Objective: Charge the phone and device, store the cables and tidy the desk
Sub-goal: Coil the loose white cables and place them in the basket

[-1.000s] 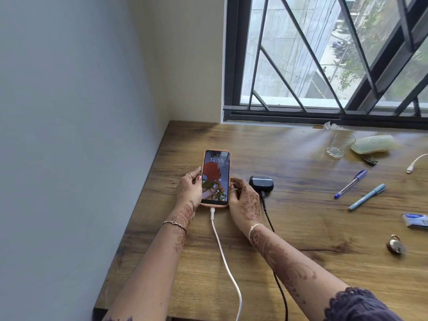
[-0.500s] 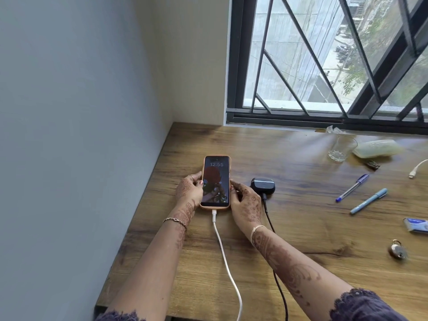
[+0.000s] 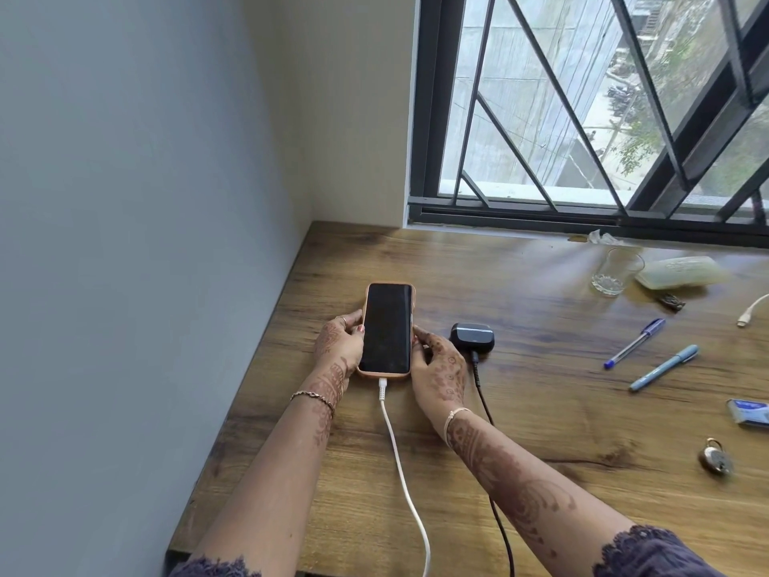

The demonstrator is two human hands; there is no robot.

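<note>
A phone (image 3: 386,329) in a peach case lies flat on the wooden desk (image 3: 541,410), its screen dark. A white cable (image 3: 401,472) is plugged into its near end and runs off the front edge. My left hand (image 3: 339,345) holds the phone's left side with thumb and fingers. My right hand (image 3: 437,368) holds its right side. Just right of the phone sits a small dark device case (image 3: 472,336) with a black cable (image 3: 491,443) plugged in.
Two pens (image 3: 634,342) (image 3: 663,367) lie to the right. A drinking glass (image 3: 615,270) and a pale soft case (image 3: 678,271) stand by the window. A loose white cable end (image 3: 751,311), a small box (image 3: 749,412) and a padlock (image 3: 715,456) sit at the right edge.
The phone's lit lock screen dimmed and is now black. Both hands stay at the phone's sides.
</note>
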